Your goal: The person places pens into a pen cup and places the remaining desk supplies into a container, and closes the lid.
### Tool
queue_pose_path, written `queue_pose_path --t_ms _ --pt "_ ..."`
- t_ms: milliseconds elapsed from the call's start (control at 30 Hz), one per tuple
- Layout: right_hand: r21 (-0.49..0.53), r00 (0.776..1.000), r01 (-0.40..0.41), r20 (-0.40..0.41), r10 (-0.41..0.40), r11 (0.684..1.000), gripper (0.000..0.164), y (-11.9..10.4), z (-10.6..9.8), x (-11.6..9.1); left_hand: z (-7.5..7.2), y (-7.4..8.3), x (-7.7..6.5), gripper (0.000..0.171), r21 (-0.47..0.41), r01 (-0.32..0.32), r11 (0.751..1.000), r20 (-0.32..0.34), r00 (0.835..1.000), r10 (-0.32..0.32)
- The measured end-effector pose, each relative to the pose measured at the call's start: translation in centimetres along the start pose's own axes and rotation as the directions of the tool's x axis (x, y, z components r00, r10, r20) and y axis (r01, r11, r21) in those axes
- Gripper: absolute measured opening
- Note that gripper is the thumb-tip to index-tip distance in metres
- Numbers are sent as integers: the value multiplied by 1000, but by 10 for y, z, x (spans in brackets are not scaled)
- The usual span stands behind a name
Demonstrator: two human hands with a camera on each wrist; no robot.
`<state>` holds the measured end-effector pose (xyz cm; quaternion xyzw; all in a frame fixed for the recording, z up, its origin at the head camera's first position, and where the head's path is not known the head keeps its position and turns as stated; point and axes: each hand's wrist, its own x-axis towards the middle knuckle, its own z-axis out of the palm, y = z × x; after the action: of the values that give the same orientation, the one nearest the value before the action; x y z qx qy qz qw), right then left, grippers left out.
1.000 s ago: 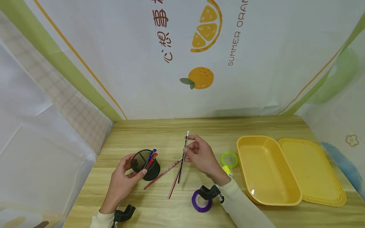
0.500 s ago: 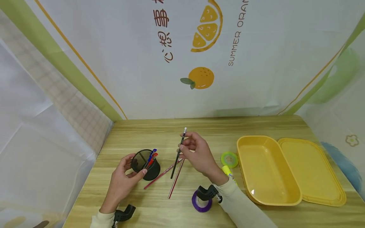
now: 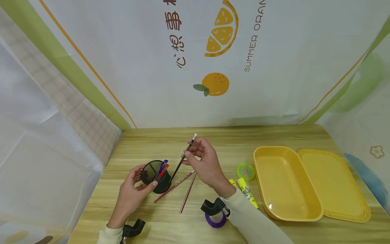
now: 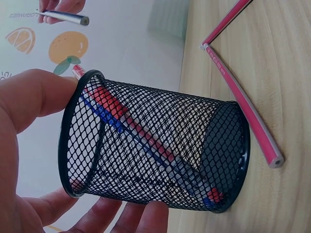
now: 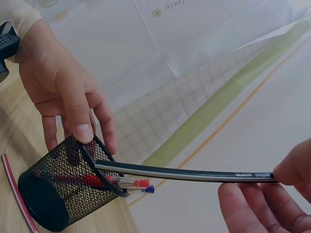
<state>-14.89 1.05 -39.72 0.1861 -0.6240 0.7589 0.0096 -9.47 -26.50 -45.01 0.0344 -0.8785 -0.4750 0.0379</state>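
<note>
My left hand (image 3: 131, 196) grips a black mesh pen cup (image 3: 162, 185) by its rim, thumb on the near side and fingers around the far side. A blue pen (image 3: 163, 166) and a red pen (image 5: 97, 180) lean inside the cup. My right hand (image 3: 207, 166) pinches a black pencil (image 3: 182, 159) near its white-eraser end. Slanting down to the left, the pencil's lower end overlaps the cup's right side in the head view and its mouth in the right wrist view. Two red pencils (image 3: 188, 193) (image 4: 238, 92) lie on the table beside the cup.
Right of my right hand lie a green tape roll (image 3: 245, 171) and yellow glue sticks (image 3: 247, 192). A purple tape roll (image 3: 215, 221) sits partly under my right wrist camera. Farther right are a yellow bin (image 3: 286, 186) and its yellow lid (image 3: 333, 186).
My right hand has moved left and slightly away from me with the black pencil, lifting it off the red pencils and tilting its lower end toward the cup. My left hand stays put.
</note>
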Motion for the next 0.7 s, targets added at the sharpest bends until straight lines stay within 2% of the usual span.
queue_pose_path --t_ms 233,467,700 --pt "41 999 37 -22 -36 998 22 3 9 4 0 0 0 78 4 1 1000 -8 1000 -1" --pt "54 995 96 -27 -95 994 24 14 17 10 0 0 0 79 2 1 1000 -7 1000 -1" --pt "42 995 91 -37 -89 995 25 28 22 12 1 0 1 78 -2 2 1000 -6 1000 -2"
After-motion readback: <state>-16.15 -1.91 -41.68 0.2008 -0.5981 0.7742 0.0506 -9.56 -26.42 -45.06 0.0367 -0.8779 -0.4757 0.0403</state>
